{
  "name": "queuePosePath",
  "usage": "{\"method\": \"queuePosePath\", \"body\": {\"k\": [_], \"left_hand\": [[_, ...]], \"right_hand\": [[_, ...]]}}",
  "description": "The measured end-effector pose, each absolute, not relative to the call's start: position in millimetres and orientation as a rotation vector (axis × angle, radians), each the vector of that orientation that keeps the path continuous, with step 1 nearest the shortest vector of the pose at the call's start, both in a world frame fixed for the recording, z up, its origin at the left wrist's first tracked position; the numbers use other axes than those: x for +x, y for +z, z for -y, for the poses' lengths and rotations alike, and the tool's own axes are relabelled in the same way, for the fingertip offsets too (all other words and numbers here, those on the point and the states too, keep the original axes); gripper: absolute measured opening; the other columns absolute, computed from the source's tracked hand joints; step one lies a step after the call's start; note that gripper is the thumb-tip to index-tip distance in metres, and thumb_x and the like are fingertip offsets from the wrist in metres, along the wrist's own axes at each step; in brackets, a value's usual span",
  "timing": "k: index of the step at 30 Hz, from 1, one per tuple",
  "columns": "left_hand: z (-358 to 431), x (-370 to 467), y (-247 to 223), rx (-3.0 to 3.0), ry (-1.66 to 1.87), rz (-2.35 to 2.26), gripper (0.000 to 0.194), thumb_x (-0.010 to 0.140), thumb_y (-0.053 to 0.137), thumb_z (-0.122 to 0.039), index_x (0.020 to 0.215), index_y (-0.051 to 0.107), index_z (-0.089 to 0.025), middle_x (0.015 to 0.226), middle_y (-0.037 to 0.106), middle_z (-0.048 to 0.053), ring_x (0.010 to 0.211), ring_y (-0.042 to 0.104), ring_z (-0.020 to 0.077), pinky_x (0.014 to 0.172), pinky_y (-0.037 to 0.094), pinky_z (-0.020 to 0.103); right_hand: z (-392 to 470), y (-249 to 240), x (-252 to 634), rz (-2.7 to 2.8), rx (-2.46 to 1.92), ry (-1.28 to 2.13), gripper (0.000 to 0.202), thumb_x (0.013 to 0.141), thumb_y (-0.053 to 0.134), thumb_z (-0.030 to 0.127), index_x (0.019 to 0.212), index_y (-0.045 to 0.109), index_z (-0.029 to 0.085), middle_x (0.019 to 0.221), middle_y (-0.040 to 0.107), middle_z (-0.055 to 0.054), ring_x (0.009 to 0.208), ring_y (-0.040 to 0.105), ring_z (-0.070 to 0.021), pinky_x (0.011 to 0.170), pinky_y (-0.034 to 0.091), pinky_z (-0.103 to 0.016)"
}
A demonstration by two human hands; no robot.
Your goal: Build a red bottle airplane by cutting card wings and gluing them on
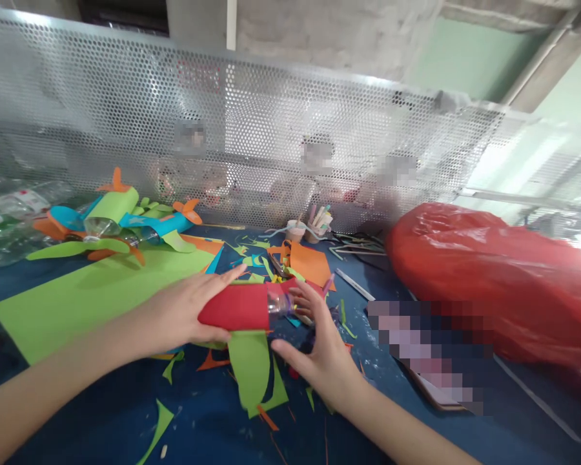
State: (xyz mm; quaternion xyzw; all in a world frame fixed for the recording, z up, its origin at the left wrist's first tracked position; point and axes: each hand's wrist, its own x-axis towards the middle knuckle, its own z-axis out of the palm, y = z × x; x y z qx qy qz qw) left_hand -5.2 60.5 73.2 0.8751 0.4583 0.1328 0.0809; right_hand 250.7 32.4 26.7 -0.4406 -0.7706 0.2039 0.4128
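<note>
A small clear plastic bottle wrapped in red paper point(239, 306) lies on its side in the middle of the table, its clear neck pointing right. My left hand point(188, 303) grips its left end, fingers over the top and thumb along the near side. Around the neck, my right hand point(322, 342) is held with thumb and fingers spread apart; whether a fingertip touches the neck I cannot tell. Beneath and in front of the bottle lies a cut piece of green paper point(252, 368). Orange paper point(312, 263) and scissors point(277, 265) lie just behind.
A large green sheet point(91, 290) covers the left side. Finished-looking paper-and-bottle models point(111, 213) and clear bottles point(14, 219) stand behind it. Cups of markers point(319, 223) stand at the back, before a perforated metal screen point(271, 116). A red plastic bag point(489, 278) fills the right.
</note>
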Motion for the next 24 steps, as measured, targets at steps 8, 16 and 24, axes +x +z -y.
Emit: {"method": "queuePosePath", "body": {"k": [8, 16, 24], "left_hand": [[-86.8, -17.8, 104.7, 1.905, 0.909, -1.382, 0.093, 0.078, 0.058, -0.057, 0.146, -0.002, -0.038, 0.139, 0.048, 0.013, 0.098, 0.065, 0.0339, 0.083, 0.051, 0.049], [-65.1, 39.0, 83.4, 1.113, 1.196, -0.856, 0.116, 0.072, 0.076, -0.029, 0.142, -0.015, -0.044, 0.124, 0.062, 0.004, 0.11, 0.059, 0.0297, 0.088, 0.051, 0.044], [-45.4, 64.0, 82.1, 0.849, 1.29, -0.791, 0.107, 0.069, 0.078, -0.033, 0.144, 0.003, -0.044, 0.104, 0.064, 0.004, 0.09, 0.066, 0.0243, 0.08, 0.054, 0.041]], "right_hand": [[-38.4, 22.9, 252.6, 1.852, -1.17, 0.635, 0.039, 0.091, 0.049, 0.035, 0.127, 0.04, 0.025, 0.12, 0.056, -0.008, 0.112, 0.053, -0.0227, 0.095, 0.045, -0.041], [-28.0, 22.8, 240.8, 1.81, -0.889, 1.211, 0.065, 0.082, 0.065, 0.039, 0.136, 0.031, 0.025, 0.134, 0.05, -0.011, 0.123, 0.048, -0.0238, 0.104, 0.038, -0.043], [-22.2, 24.3, 232.0, 1.343, -0.756, 1.653, 0.073, 0.074, 0.074, 0.035, 0.132, 0.03, 0.026, 0.131, 0.053, -0.011, 0.111, 0.058, -0.0243, 0.095, 0.045, -0.041]]}}
